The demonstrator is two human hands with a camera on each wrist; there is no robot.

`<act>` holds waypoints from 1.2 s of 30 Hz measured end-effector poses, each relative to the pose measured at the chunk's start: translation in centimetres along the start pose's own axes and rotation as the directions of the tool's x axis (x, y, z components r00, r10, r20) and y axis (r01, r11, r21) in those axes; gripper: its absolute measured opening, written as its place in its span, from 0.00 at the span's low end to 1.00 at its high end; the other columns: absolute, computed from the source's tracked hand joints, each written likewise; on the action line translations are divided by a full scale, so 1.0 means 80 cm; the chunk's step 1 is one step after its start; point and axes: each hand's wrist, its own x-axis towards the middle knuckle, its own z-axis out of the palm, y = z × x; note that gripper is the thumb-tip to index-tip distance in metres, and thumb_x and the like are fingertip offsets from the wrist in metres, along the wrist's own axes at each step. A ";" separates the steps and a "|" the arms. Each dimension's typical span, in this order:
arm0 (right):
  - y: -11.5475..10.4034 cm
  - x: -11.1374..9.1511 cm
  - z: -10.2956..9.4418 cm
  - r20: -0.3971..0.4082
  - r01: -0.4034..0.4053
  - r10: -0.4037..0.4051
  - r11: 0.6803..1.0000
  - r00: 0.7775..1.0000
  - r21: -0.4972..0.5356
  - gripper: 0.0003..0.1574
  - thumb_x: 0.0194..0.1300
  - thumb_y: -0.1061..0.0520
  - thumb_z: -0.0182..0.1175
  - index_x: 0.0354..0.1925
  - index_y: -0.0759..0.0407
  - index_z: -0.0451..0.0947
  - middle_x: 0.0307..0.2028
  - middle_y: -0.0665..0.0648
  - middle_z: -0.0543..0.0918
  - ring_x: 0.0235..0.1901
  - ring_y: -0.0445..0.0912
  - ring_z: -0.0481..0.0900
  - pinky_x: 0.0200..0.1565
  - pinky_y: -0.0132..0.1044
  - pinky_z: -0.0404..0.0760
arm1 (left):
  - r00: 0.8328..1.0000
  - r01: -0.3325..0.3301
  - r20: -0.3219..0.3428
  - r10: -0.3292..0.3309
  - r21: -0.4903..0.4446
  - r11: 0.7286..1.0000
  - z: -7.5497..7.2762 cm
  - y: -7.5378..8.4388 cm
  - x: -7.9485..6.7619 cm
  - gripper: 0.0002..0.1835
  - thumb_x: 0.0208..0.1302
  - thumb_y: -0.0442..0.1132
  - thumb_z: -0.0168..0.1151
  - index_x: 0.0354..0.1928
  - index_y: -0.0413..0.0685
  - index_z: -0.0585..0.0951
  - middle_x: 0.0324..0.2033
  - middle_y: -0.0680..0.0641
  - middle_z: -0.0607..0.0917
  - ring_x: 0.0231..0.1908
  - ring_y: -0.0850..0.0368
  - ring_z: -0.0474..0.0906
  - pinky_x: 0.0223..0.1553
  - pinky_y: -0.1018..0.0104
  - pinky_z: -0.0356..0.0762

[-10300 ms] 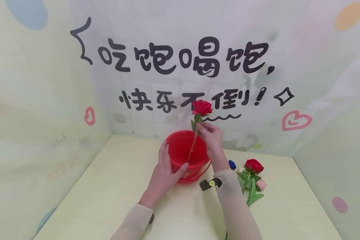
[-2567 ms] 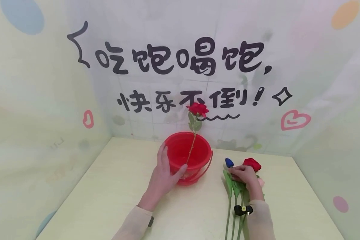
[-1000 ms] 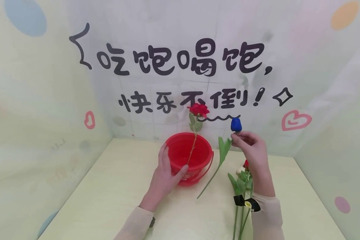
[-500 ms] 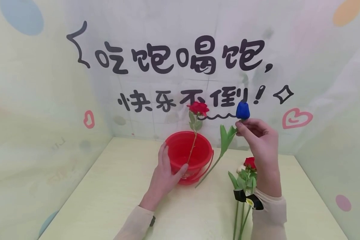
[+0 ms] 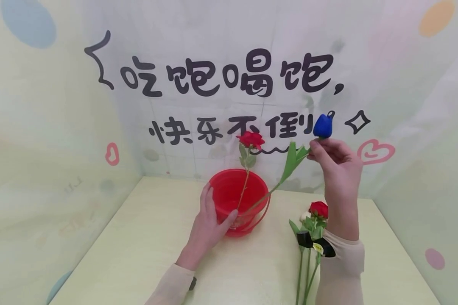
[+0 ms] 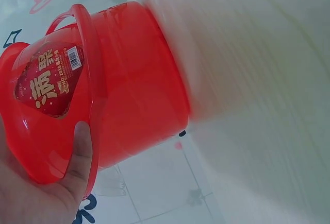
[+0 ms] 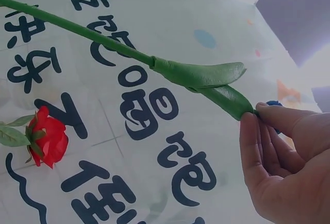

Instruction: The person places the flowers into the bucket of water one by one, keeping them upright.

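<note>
Blue petals and long green leaves belong to the tulip-like flower point(image 5: 289, 164), which is pinched just under its bloom between the thumb and fingertips of the right hand point(image 5: 337, 163). By the left hand point(image 5: 210, 224), the round, glossy red plastic bucket point(image 5: 225, 188) is steadied: the fingers are laid along its left side, spread well away from the thumb, which is rested on the near outer wall.

The step in hand is judged to be the placing of the blue flower in the bucket, beside the red, full-petalled rose point(image 5: 251, 140) that is leaned there. For this to be done well, the slanted stem is best swung nearer to upright, and its lower end brought clear over the rim before it is let down. The pinch should be kept until the stem is supported, and the rose should not be caught by the green leaves. The bucket should be braced, since it could be nudged.

The blue bloom is held above and to the right of the bucket, while its stem is slanted down towards the left thumb; whether the tip is inside the rim or in front cannot be told. Below the right hand, the green-stemmed red and white flowers point(image 5: 309, 222) are laid on the pale wood-look table point(image 5: 137, 241), partly hidden by the forearm.
</note>
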 end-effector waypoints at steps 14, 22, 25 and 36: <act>0.048 0.027 0.017 -0.038 0.059 -0.055 0.991 0.998 0.120 0.13 0.63 0.67 0.74 0.44 0.76 0.85 0.36 0.62 0.89 0.30 0.47 0.87 0.41 0.37 0.90 | 1.000 0.001 0.016 -0.001 0.005 1.000 0.001 -0.001 -0.003 0.64 0.57 0.62 0.78 0.85 0.56 0.46 0.78 0.52 0.60 0.67 0.51 0.73 0.48 0.52 0.89; 0.094 0.027 0.045 0.097 -0.003 0.005 1.000 0.995 -0.020 0.11 0.67 0.68 0.71 0.45 0.75 0.84 0.35 0.53 0.90 0.31 0.44 0.87 0.41 0.35 0.89 | 1.000 -0.010 0.005 0.010 -0.013 1.000 -0.002 0.001 -0.001 0.64 0.58 0.62 0.78 0.85 0.56 0.45 0.78 0.52 0.60 0.68 0.50 0.72 0.48 0.51 0.89; 0.112 0.024 0.053 0.131 -0.045 0.053 0.997 0.990 -0.066 0.13 0.68 0.66 0.71 0.47 0.76 0.83 0.34 0.50 0.89 0.32 0.43 0.88 0.41 0.35 0.89 | 1.000 -0.020 -0.001 0.020 -0.018 1.000 -0.002 0.002 -0.001 0.64 0.58 0.62 0.78 0.85 0.55 0.46 0.78 0.51 0.60 0.68 0.49 0.73 0.48 0.50 0.89; 0.142 0.025 0.072 0.207 -0.159 0.200 0.967 0.958 -0.198 0.17 0.69 0.61 0.72 0.49 0.73 0.84 0.35 0.54 0.89 0.32 0.44 0.89 0.42 0.33 0.89 | 1.000 -0.022 0.004 0.022 -0.005 1.000 -0.002 0.001 0.000 0.64 0.59 0.62 0.77 0.85 0.54 0.45 0.80 0.50 0.58 0.67 0.47 0.74 0.49 0.51 0.89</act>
